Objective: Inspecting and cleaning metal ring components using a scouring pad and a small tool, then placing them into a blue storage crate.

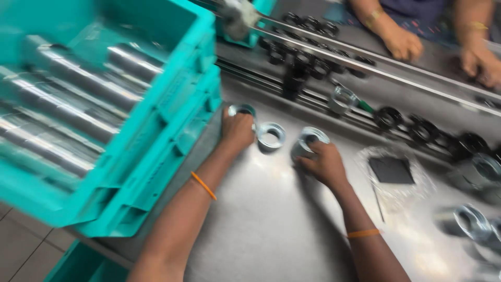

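My left hand [237, 129] rests on the steel table [271, 219], closed over a short shiny metal sleeve [241, 109] beside the teal crate. Just right of it stands another silver ring-shaped sleeve [272, 136], touching or nearly touching my fingers. My right hand [324, 163] grips a third metal sleeve [309, 140], tilted with its open end facing away from me. Both wrists carry orange bands.
Stacked teal crates [172, 99] with long shiny metal tubes [68, 89] fill the left. Black rings [308, 52] lie along metal rails at the back. Another person's hands [402, 42] work opposite. A clear bag with a dark pad [392, 171] and more sleeves [472, 222] lie right.
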